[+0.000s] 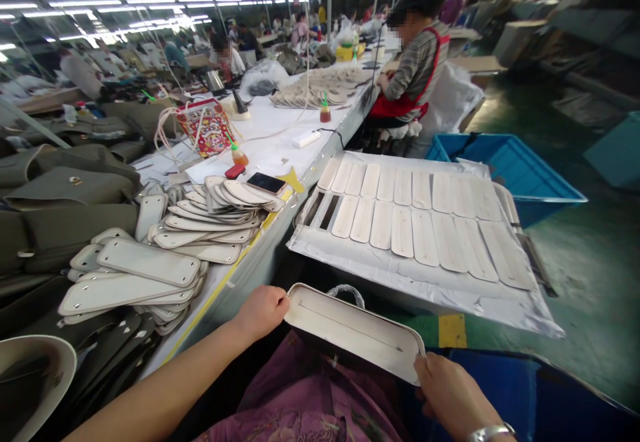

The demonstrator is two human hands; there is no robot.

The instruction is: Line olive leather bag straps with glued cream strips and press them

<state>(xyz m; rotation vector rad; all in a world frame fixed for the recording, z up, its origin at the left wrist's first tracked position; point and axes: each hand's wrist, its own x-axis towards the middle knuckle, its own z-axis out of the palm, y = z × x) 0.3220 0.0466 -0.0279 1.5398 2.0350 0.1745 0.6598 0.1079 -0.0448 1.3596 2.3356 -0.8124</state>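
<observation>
I hold a long white leather-like strip (350, 329) with rounded ends across my lap. My left hand (263, 310) is closed on its left end. Gripping its right end is my right hand (447, 392), closed, with a metal watch at the wrist. To my left, heaps of the same white strips (150, 272) lie on the workbench. In front of me a rack (345, 265) covered with white sheeting carries two rows of strips (420, 219) laid side by side.
A phone (266, 183) lies on a strip pile (220, 212), near small glue bottles (239, 155). Olive-grey bags (65, 195) are stacked at left. A blue crate (505, 165) stands on the green floor. A person in a red apron (415, 69) works further along the bench.
</observation>
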